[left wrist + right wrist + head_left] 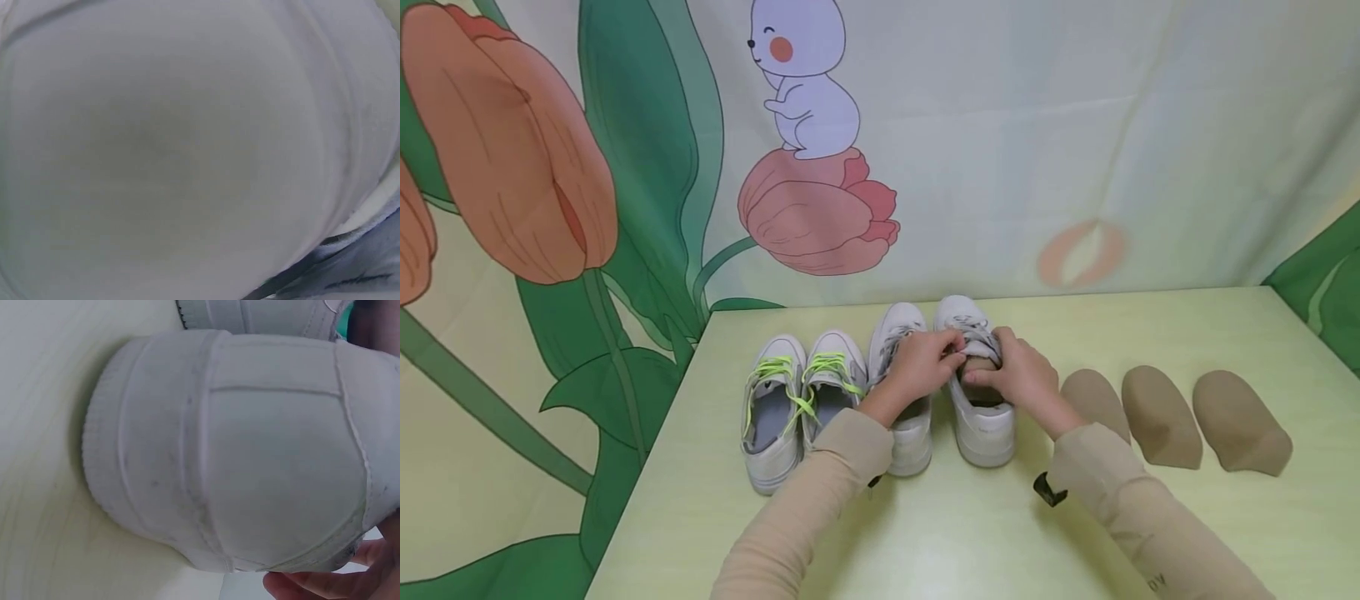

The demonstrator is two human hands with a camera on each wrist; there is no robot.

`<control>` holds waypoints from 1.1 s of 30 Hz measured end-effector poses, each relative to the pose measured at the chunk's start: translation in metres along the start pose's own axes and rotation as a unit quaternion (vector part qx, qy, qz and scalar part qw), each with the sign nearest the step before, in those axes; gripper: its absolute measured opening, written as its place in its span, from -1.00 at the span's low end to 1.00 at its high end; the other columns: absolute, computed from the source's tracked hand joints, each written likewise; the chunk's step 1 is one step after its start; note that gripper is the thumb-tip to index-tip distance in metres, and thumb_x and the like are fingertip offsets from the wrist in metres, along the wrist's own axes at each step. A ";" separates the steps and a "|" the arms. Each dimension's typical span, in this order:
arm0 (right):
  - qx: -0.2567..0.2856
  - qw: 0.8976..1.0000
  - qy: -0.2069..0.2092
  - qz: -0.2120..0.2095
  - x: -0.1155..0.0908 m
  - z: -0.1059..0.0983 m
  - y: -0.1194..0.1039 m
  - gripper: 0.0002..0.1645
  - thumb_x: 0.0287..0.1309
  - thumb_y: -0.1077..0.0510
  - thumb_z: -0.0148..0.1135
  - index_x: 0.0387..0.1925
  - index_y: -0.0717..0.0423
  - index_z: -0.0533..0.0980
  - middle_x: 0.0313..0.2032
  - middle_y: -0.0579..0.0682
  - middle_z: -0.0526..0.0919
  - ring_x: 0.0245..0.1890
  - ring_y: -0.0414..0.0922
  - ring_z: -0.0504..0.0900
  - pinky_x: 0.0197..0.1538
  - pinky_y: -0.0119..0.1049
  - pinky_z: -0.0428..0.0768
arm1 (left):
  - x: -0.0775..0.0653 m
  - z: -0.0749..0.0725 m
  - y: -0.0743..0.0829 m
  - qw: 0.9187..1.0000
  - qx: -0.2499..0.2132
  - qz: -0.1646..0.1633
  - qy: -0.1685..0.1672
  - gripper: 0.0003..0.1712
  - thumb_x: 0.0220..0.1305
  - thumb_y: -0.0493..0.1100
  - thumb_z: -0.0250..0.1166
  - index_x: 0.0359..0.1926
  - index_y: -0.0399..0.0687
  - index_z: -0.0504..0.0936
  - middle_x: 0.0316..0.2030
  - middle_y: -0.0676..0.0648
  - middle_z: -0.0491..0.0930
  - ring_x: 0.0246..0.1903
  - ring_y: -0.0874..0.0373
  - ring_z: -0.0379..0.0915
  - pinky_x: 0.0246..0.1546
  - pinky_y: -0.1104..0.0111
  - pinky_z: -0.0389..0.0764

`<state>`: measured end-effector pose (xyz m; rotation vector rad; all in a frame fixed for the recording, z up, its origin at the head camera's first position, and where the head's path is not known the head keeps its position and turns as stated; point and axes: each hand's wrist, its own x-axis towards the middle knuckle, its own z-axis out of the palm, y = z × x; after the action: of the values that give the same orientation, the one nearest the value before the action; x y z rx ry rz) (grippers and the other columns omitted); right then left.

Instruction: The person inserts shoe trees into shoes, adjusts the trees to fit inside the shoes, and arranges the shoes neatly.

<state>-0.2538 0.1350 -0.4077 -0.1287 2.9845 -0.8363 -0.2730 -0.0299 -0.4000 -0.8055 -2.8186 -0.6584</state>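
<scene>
Insole (978, 365) apparently inside white shoe (987, 435)

Staged indoor corner, creased tulip-print cloth backdrop (1000, 150), pale yellowish table (955, 533)

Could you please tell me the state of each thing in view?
Rightmost shoe: upright, laced, held
Tan insole: inside that shoe, partly hidden
Second shoe from right: upright, laced
Green-laced shoes: upright, side by side
Three loose insoles: lying on the table
Left hand: pinching the rightmost shoe
Right hand: gripping the same shoe
</scene>
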 end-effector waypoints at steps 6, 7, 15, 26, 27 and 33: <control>-0.011 0.999 -0.027 0.017 0.003 0.004 0.002 -0.10 -0.25 -0.20 0.35 0.09 0.07 0.16 -0.14 0.21 0.46 -0.25 0.11 0.50 -0.45 -0.18 0.38 | -0.001 0.000 0.001 1.000 0.002 0.005 -0.001 -0.94 0.16 -0.07 0.16 -0.38 0.09 0.50 -0.64 0.12 0.42 -0.60 0.23 0.29 -0.45 0.42 0.27; -0.016 0.999 -0.029 0.018 0.003 0.005 0.002 -0.06 -0.26 -0.18 0.36 0.12 0.05 0.13 -0.12 0.23 0.44 -0.24 0.13 0.50 -0.45 -0.17 0.38 | -0.001 0.000 0.001 1.000 0.004 0.007 -0.001 -0.94 0.16 -0.07 0.16 -0.38 0.09 0.50 -0.64 0.12 0.42 -0.59 0.23 0.30 -0.45 0.42 0.28; -0.033 0.999 -0.021 0.020 0.006 0.009 0.003 -0.01 -0.27 -0.16 0.38 0.16 0.02 0.08 -0.15 0.24 0.41 -0.29 0.14 0.49 -0.48 -0.16 0.36 | 0.000 0.000 0.002 0.999 0.024 0.020 -0.009 -0.95 0.16 -0.08 0.15 -0.37 0.10 0.50 -0.64 0.12 0.41 -0.58 0.24 0.31 -0.42 0.40 0.31; -0.049 0.999 -0.014 0.013 0.007 0.008 0.000 -0.02 -0.27 -0.17 0.38 0.14 0.04 0.08 -0.19 0.25 0.41 -0.33 0.14 0.50 -0.53 -0.18 0.36 | 0.002 -0.002 0.002 0.997 0.058 0.040 -0.020 -0.94 0.14 -0.09 0.17 -0.37 0.07 0.50 -0.59 0.10 0.47 -0.54 0.23 0.36 -0.38 0.34 0.38; -0.047 0.999 -0.012 0.011 0.007 0.008 0.000 -0.02 -0.27 -0.17 0.38 0.14 0.04 0.08 -0.19 0.25 0.41 -0.32 0.14 0.50 -0.51 -0.17 0.36 | 0.002 -0.002 0.003 0.997 0.062 0.041 -0.018 -0.94 0.14 -0.09 0.17 -0.37 0.06 0.50 -0.59 0.10 0.46 -0.54 0.23 0.36 -0.39 0.34 0.39; -0.026 1.000 -0.005 -0.014 0.006 0.010 0.009 -0.04 -0.24 -0.19 0.35 0.14 0.08 0.11 -0.15 0.26 0.44 -0.24 0.13 0.50 -0.42 -0.13 0.41 | 0.000 -0.001 0.004 0.996 0.071 0.048 -0.005 -0.95 0.11 -0.11 0.13 -0.39 0.07 0.49 -0.64 0.11 0.44 -0.59 0.24 0.35 -0.46 0.37 0.37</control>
<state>-0.2595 0.1367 -0.4208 -0.1763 3.0019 -0.7585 -0.2707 -0.0274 -0.3983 -0.9127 -2.7762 -0.4349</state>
